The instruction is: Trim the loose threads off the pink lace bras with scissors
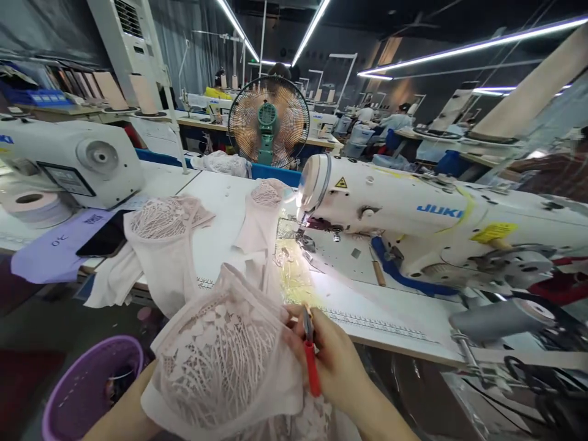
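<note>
A pale pink lace bra (pixel 215 361) is held up close in front of me, its lace cup facing me. My left hand reaches in behind it; the fabric covers most of it, and the fingertips (pixel 293 334) seem to pinch the bra's right edge. My right hand (pixel 337 355) is closed around small thread snips (pixel 311 361) with a red handle, their metal blades pointing up beside that edge. More pale pink lace pieces lie on the table, one near the middle (pixel 160 257) and another by the needle (pixel 260 220).
A white JUKI sewing machine (pixel 390 202) stands at right, its needle area lit. Another machine (pixel 101 159), a dark phone (pixel 103 236) and a tape roll (pixel 34 208) are at left. A purple basket (pixel 68 386) stands below. A fan (pixel 269 122) and other people are behind.
</note>
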Demonstrator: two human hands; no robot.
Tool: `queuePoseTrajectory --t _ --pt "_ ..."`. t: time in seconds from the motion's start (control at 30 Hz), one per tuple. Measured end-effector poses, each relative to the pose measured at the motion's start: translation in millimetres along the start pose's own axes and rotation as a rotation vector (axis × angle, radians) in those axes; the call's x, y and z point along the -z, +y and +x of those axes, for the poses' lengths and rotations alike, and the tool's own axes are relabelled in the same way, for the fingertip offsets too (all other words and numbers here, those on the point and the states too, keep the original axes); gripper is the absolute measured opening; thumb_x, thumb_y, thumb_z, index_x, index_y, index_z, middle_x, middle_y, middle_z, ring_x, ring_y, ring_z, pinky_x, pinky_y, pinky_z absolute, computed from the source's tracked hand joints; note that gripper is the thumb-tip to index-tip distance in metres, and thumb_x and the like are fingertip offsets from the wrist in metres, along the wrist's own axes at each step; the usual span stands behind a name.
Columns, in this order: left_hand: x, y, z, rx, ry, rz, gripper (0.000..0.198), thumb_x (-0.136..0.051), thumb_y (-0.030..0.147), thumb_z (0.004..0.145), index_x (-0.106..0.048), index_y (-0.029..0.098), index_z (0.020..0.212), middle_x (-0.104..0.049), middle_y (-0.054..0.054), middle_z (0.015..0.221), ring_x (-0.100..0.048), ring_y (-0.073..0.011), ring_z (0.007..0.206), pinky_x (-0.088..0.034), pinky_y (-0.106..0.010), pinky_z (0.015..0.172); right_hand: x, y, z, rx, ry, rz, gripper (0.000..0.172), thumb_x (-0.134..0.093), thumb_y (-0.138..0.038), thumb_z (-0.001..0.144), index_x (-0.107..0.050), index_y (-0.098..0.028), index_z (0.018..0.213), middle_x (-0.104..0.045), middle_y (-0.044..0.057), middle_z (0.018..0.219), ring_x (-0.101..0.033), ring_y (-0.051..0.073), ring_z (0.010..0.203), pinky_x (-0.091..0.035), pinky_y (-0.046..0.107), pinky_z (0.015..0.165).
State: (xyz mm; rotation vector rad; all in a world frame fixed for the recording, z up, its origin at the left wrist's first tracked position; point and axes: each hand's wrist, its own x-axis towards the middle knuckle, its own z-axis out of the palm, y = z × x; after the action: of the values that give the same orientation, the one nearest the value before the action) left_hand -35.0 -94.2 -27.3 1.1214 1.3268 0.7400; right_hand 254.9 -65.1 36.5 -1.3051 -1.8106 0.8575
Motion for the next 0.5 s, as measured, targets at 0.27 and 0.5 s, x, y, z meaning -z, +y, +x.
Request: queuePoseTrajectory --t 0.27,0.5 --pt "41.6 40 -29 -0.281 0.013 0.85 0.034 -0.044 0.025 0.085 -0.067 0.029 0.11 -0.068 -0.005 0.115 -0.063 -0.0284 0.105 -0.049 -0.04 0.094 -26 -13 -20 0.07 -0.444 -0.019 0.026 -0.056 -0.009 0.054 -0.038 -0.023 0.066 -0.054 -0.005 0.062 -0.045 0.01 0.052 -0.033 0.018 0.045" --pt "-33.5 73 -36 -0.88 -0.196 0.961 0.02 -0.049 0.032 0.086 -0.064 0.021 0.092 -0.07 -0.009 0.081 -0.066 -0.0232 0.076 -0.053 -0.034 0.079 -41 -43 -6 0.099 -0.572 -0.033 0.024 -0.052 -0.008 0.055 -0.036 -0.022 0.064 -0.053 -0.004 0.062 -0.044 0.011 0.051 -0.033 0.019 0.046"
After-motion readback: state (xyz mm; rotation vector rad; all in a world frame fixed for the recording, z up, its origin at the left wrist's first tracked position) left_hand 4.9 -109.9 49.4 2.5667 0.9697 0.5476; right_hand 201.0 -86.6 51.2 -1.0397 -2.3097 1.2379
